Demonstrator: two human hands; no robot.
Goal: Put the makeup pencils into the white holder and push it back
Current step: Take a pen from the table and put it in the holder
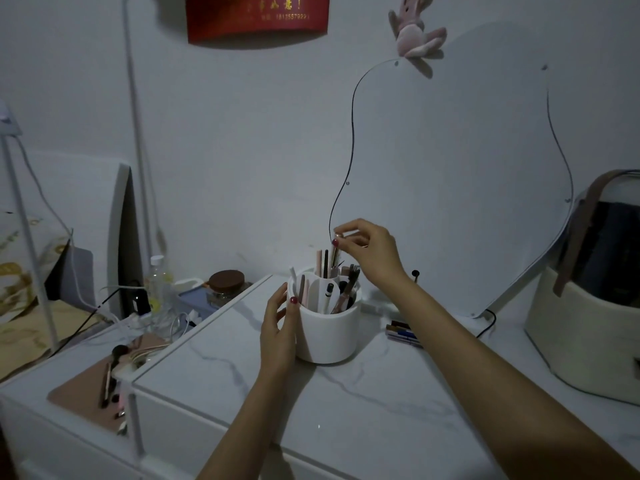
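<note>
The right hand (367, 247) pinches the top of a slim pale makeup pencil (335, 255), held near upright with its tip directly above the back compartment of the round white plastic holder (329, 332). The left hand (280, 327), fingers loosely open, steadies the holder's left wall on the white marbled bench (346, 410). A few more pencils (401, 332) lie flat just right of the holder, nearer the right hand.

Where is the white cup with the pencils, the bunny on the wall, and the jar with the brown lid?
white holder (329, 336): head view, front wall.
plush bunny (414, 38): head view, its body.
jar (227, 280): head view, brown lid.
</note>
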